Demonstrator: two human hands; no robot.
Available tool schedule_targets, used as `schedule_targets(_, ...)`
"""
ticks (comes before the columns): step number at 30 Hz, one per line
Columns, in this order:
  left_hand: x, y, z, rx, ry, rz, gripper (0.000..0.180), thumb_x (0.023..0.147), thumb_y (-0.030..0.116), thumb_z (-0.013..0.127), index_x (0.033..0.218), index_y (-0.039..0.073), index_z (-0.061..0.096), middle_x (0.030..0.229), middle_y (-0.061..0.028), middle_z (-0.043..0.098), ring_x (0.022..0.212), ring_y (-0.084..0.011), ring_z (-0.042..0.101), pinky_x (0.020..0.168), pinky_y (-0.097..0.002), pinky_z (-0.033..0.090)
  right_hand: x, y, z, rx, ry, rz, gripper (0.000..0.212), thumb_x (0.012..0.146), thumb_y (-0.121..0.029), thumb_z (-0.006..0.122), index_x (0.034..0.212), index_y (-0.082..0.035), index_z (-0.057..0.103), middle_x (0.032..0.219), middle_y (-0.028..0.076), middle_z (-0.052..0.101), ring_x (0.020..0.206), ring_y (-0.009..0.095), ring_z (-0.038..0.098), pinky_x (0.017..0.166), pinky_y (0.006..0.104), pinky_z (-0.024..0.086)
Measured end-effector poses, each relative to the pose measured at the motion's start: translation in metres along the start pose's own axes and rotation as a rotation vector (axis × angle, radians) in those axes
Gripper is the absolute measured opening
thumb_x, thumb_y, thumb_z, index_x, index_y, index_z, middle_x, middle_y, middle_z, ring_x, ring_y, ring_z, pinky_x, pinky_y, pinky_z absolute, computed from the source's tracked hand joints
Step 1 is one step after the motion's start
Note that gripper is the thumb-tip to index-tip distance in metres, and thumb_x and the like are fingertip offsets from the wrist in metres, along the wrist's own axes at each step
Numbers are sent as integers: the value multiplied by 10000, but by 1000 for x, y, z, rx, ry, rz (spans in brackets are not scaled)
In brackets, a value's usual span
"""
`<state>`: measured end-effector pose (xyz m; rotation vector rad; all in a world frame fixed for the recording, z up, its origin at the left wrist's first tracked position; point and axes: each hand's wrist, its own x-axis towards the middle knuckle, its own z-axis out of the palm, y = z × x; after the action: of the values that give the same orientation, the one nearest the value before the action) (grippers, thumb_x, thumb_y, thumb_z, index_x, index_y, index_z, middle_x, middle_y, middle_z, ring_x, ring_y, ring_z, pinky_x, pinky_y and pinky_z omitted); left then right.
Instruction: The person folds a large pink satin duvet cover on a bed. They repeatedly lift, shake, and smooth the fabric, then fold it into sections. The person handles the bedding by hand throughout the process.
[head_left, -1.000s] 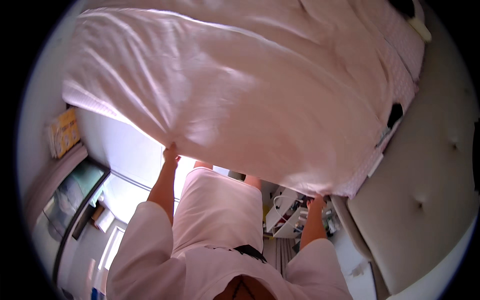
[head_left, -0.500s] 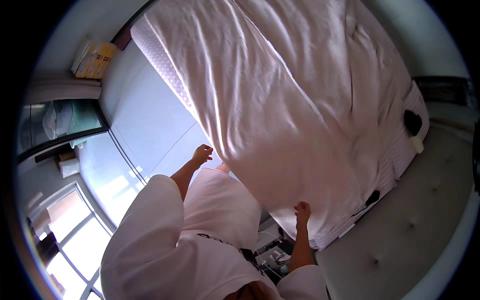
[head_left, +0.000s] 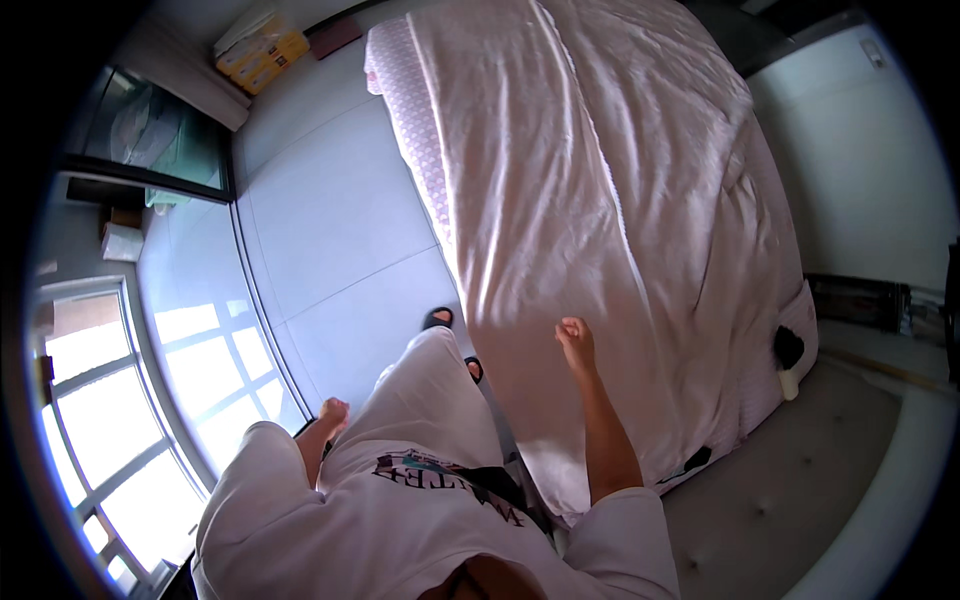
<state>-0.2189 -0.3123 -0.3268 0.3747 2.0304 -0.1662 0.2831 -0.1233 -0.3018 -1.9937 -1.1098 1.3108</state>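
Observation:
A large bed on my right is covered with a pale pink blanket (head_left: 520,250), rumpled in long folds, with a white trim line running down it. My right hand (head_left: 573,345) hangs over the near part of the blanket, fingers curled in and nothing visible in them. Whether it touches the cloth I cannot tell. Beside my left hip is my left hand (head_left: 333,414), loosely closed, away from the bed and with nothing seen in it. Along the bed's left side shows a patterned pink-white mattress cover (head_left: 415,120).
Grey floor tiles (head_left: 340,200) run between the bed and a glass sliding door (head_left: 215,330). Yellow packages (head_left: 265,60) stand at the far left. A padded grey headboard (head_left: 790,490) borders the bed, with a black object (head_left: 788,347) near its far end. Dark slippers (head_left: 438,318) are on my feet.
My right hand has moved forward over the blanket. My left hand has drawn back from the bed's edge to my side. The view has turned, bringing my slippers into sight.

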Motion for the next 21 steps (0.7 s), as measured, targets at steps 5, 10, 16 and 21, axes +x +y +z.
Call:
schedule_targets(5,38,-10,-32,84,-42,-63,189,756,211,478,825,66,579,683,-72,577,599,-171,548,531,-322,463,62,-70,72,-126,-88,-103,360,759,-216,604,1017,-6,468,844,101,586,758,163,569,651,269,455)
schedule_targets(10,115,-21,-81,98,-66,-36,224,759,231,464,824,64,597,715,-82,595,626,-173,550,573,-328,453,169,-142,197,-357,-88,-232,476,728,-272,631,1069,-29,405,910,133,543,731,208,570,651,301,454)
schedule_targets(16,160,22,-162,-434,-138,-180,238,758,231,463,819,51,606,745,-96,610,694,-167,555,624,-324,440,332,-199,305,-766,192,-212,658,636,-384,677,1081,-32,344,959,205,450,865,382,486,694,430,431)
schedule_targets(21,152,81,-215,258,-94,66,253,764,255,483,825,51,621,764,-91,621,714,-183,576,644,-315,442,408,-198,318,-812,49,-152,346,747,-284,551,938,2,510,862,222,549,794,363,549,692,416,446)
